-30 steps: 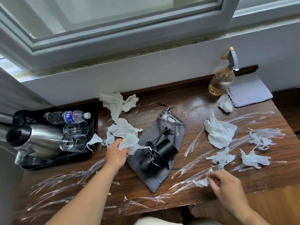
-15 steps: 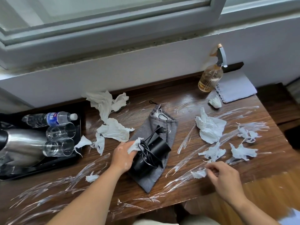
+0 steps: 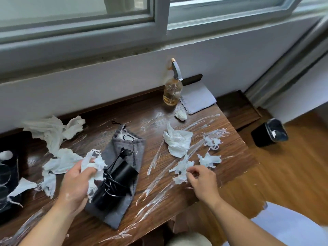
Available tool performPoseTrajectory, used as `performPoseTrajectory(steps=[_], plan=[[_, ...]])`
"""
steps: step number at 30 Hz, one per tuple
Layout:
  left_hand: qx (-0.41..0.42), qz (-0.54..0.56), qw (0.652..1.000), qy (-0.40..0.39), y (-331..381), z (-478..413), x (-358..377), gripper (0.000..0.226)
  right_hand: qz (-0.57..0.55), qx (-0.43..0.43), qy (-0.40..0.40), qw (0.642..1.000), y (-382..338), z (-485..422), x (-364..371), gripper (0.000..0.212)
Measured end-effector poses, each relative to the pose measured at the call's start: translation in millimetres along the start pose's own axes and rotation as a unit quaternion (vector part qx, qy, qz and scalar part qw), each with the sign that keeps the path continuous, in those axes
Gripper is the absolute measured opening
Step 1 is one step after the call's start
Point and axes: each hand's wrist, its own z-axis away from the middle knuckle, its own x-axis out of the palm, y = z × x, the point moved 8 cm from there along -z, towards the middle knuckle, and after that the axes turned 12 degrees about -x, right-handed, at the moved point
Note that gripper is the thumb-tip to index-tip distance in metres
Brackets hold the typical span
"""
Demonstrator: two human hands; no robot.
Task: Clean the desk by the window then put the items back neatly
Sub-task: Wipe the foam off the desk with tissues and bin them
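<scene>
Left hand [image 3: 75,181] clutching crumpled tissue [image 3: 93,166], right hand [image 3: 201,180] pinching a scrap [image 3: 180,178] at 4 o'clock: best gather every shred before wiping the tabletop [image 3: 230,157].

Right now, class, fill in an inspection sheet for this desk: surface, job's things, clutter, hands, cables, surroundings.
Surface: wooden desk, streaked with white smears.
Job's things: spray bottle upright by the wall; folded cloth beside it.
Clutter: crumpled tissues scattered across the desk.
Hands: left hand grips a tissue wad; right hand pinches a torn scrap.
Cables: black cord wound on a black device on a grey pouch.
Surroundings: window above; black bin on the floor.
</scene>
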Motion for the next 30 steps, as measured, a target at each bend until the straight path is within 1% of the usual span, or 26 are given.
performPoseTrajectory(steps=[3, 5, 7, 9, 12, 16, 17, 19, 22, 24, 26, 28, 30], plan=[[0.012, -0.057, 0.997, -0.058, 4, 18, 52, 0.026, -0.009, -0.007, -0.015, 1.000, -1, -19, 9, 0.019], [0.023, -0.098, 0.991, -0.093, 3, 28, 87, 0.026, -0.003, 0.001, -0.041, 0.999, -1, -26, 18, 0.031], [0.024, -0.133, 0.985, -0.108, 0, 36, 114, 0.026, 0.038, 0.003, -0.061, 0.997, 0, -31, 27, 0.045], [0.012, -0.149, 0.982, -0.115, -4, 37, 133, 0.026, 0.077, 0.001, -0.070, 0.995, 0, -33, 33, 0.053], [-0.012, -0.164, 0.980, -0.116, -14, 32, 151, 0.031, 0.090, -0.028, -0.078, 0.992, 1, -37, 43, 0.048], [-0.035, -0.198, 0.972, -0.120, -26, 22, 168, 0.023, 0.046, -0.065, -0.109, 0.991, 4, -36, 48, 0.040], [-0.040, -0.203, 0.971, -0.122, -28, 20, 173, 0.021, 0.033, -0.070, -0.099, 0.992, 5, -34, 44, 0.040], [-0.042, -0.214, 0.968, -0.126, -28, 17, 184, 0.019, 0.011, -0.072, -0.052, 0.996, 12, -29, 25, 0.037], [-0.032, -0.231, 0.963, -0.137, -23, 15, 205, 0.024, -0.004, -0.049, 0.040, 0.998, 36, -25, -19, 0.033], [-0.021, -0.237, 0.961, -0.141, -18, 12, 220, 0.021, -0.005, -0.027, 0.071, 0.997, 54, -27, -44, 0.033], [-0.001, -0.257, 0.958, -0.130, -12, 9, 233, 0.024, -0.010, 0.000, 0.063, 0.998, 69, -33, -54, 0.032], [0.009, -0.277, 0.953, -0.122, -8, 6, 245, 0.023, -0.007, 0.022, 0.028, 0.999, 78, -40, -48, 0.035], [0.022, -0.306, 0.944, -0.123, -6, 4, 256, 0.024, 0.020, 0.030, -0.010, 0.999, 83, -43, -36, 0.041]])
